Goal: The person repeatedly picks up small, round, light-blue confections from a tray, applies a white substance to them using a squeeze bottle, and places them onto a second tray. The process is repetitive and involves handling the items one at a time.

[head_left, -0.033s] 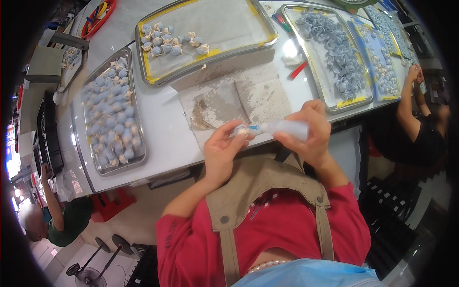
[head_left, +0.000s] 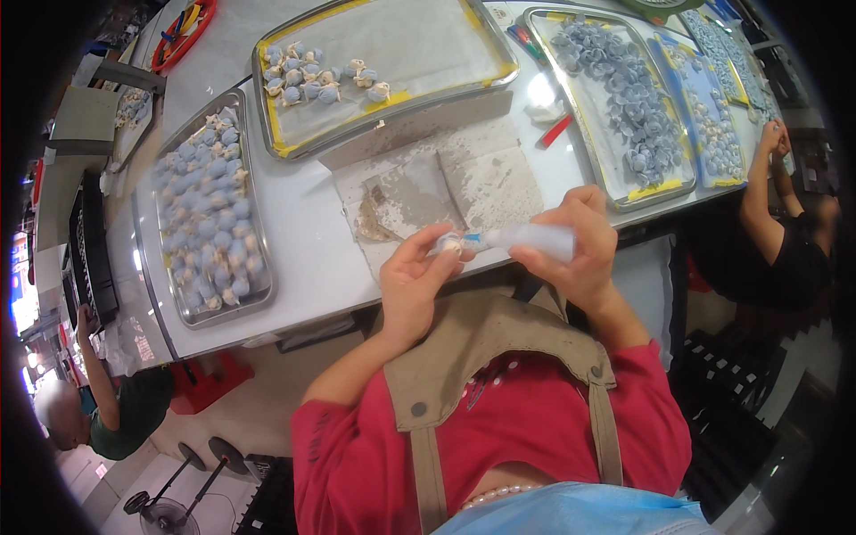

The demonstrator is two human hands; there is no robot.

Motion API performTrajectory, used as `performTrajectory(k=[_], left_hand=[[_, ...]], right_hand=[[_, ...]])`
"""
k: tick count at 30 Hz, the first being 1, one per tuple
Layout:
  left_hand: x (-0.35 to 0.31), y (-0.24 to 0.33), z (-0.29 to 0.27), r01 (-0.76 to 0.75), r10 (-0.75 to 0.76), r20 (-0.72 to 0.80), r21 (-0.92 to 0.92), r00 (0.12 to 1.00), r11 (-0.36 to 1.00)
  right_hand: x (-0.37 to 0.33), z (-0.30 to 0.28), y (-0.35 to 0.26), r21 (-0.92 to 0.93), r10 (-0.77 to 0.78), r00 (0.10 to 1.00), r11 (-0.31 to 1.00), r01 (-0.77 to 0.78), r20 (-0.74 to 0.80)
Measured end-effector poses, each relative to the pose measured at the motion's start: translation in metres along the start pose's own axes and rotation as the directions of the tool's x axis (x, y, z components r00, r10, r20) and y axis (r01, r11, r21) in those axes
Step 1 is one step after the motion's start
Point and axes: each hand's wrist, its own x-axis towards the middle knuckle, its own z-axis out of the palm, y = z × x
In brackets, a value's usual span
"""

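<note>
- Head view, centre of the frame: the left hand (head_left: pixel 412 283) pinches a small pale piece (head_left: pixel 448 242) between thumb and fingertips, closed on it just below the table edge.
- The right hand (head_left: pixel 578 242) is wrapped around a translucent squeeze bottle (head_left: pixel 533 238), held level, its blue tip (head_left: pixel 473 240) touching the piece.
- The piece looks light and small, probably fragile at its glued parts; a fingertip pinch at its sides suits it best, leaving the top free for the tip.
- The bottle looks soft-walled and light; a grip round its middle, as here, lets the fingers squeeze it gently.
- Above the hands lies a stained mat (head_left: pixel 446 192) on the white table (head_left: pixel 308 236).
- Left of the frame: a steel tray (head_left: pixel 263 267) packed with blue-and-cream pieces.
- Upper middle: a second tray (head_left: pixel 446 53) with a short row of the same pieces.
- Upper right: a third tray (head_left: pixel 664 183) heaped with blue shells, and a red tool (head_left: pixel 555 131) beside it.
- Right edge: another person's arm (head_left: pixel 758 201) rests on the table; lower left, another person sits.
</note>
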Motion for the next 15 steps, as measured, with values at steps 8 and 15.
performTrajectory(k=[8, 15], left_hand=[[0.001, 0.002, -0.002, -0.007, 0.007, 0.0, -0.049, 1.0, 0.999], [0.005, 0.001, -0.011, 0.072, -0.069, 0.022, -0.163, 0.997, 0.984]], right_hand=[[-0.002, -0.001, 0.006, 0.06, 0.065, 0.998, 0.996, -0.064, -0.005], [0.006, 0.025, 0.036, 0.277, 0.384, 0.922, 0.891, -0.359, -0.04]])
